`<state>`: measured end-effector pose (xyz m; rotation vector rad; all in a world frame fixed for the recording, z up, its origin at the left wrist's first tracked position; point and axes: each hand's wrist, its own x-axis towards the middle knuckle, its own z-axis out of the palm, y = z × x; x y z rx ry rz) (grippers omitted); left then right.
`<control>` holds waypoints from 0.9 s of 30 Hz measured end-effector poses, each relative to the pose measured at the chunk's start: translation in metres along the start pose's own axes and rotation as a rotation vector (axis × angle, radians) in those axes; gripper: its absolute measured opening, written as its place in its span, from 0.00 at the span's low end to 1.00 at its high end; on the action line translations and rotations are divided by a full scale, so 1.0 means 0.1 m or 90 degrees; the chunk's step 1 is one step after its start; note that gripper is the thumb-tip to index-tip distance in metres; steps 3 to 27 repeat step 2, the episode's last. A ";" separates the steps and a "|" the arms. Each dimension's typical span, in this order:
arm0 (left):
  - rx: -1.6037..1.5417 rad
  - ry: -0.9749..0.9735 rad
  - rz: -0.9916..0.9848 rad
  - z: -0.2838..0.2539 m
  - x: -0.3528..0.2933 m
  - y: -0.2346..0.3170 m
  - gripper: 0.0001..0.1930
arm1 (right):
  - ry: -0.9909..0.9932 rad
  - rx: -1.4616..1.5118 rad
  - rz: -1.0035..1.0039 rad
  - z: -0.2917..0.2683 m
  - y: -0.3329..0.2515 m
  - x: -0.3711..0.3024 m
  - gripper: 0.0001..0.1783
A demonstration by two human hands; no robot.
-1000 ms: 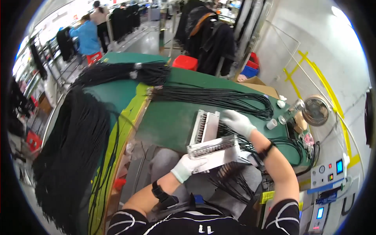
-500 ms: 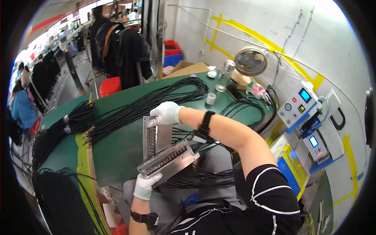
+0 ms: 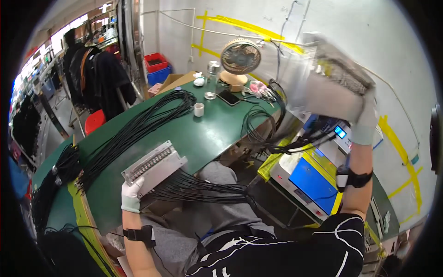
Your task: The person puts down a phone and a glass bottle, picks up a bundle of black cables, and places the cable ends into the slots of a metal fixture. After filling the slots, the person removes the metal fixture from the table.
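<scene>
My left hand (image 3: 132,191), in a white glove, grips the lower left end of a slotted metal fixture (image 3: 161,173) above the green table's front edge. A row of slots runs along its top, and a bundle of black cables (image 3: 207,190) trails from it across my lap. Raised at the far right, my gloved right hand (image 3: 366,115) holds a second metal fixture (image 3: 333,95) by its right end. Motion smears that fixture and the fingers, but the glove is wrapped at its edge. It hangs in front of the wall, above the machine.
Long black cable bundles (image 3: 134,117) lie on the green table (image 3: 203,138). A fan (image 3: 241,57), a glass bottle (image 3: 212,81), a phone (image 3: 228,97) and a white cup (image 3: 199,109) stand or lie at its back. The blue and yellow machine (image 3: 314,184) occupies the right side.
My right hand has swung from the table up to the far right, carrying one fixture away from the other. My left hand keeps the other fixture. The view has turned right.
</scene>
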<state>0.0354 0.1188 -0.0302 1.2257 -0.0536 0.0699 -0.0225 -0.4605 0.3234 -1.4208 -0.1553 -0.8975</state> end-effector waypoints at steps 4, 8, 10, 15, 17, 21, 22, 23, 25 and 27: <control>-0.019 0.002 -0.048 -0.07 0.09 -0.08 0.28 | 0.039 0.027 0.086 -0.23 -0.24 -0.06 0.36; -0.019 0.002 -0.048 -0.07 0.09 -0.08 0.28 | 0.039 0.027 0.086 -0.23 -0.24 -0.06 0.36; -0.019 0.002 -0.048 -0.07 0.09 -0.08 0.28 | 0.039 0.027 0.086 -0.23 -0.24 -0.06 0.36; -0.019 0.002 -0.048 -0.07 0.09 -0.08 0.28 | 0.039 0.027 0.086 -0.23 -0.24 -0.06 0.36; -0.019 0.002 -0.048 -0.07 0.09 -0.08 0.28 | 0.039 0.027 0.086 -0.23 -0.24 -0.06 0.36; -0.019 0.002 -0.048 -0.07 0.09 -0.08 0.28 | 0.039 0.027 0.086 -0.23 -0.24 -0.06 0.36; -0.019 0.002 -0.048 -0.07 0.09 -0.08 0.28 | 0.039 0.027 0.086 -0.23 -0.24 -0.06 0.36; -0.019 0.002 -0.048 -0.07 0.09 -0.08 0.28 | 0.039 0.027 0.086 -0.23 -0.24 -0.06 0.36; -0.019 0.002 -0.048 -0.07 0.09 -0.08 0.28 | 0.039 0.027 0.086 -0.23 -0.24 -0.06 0.36; -0.019 0.002 -0.048 -0.07 0.09 -0.08 0.28 | 0.039 0.027 0.086 -0.23 -0.24 -0.06 0.36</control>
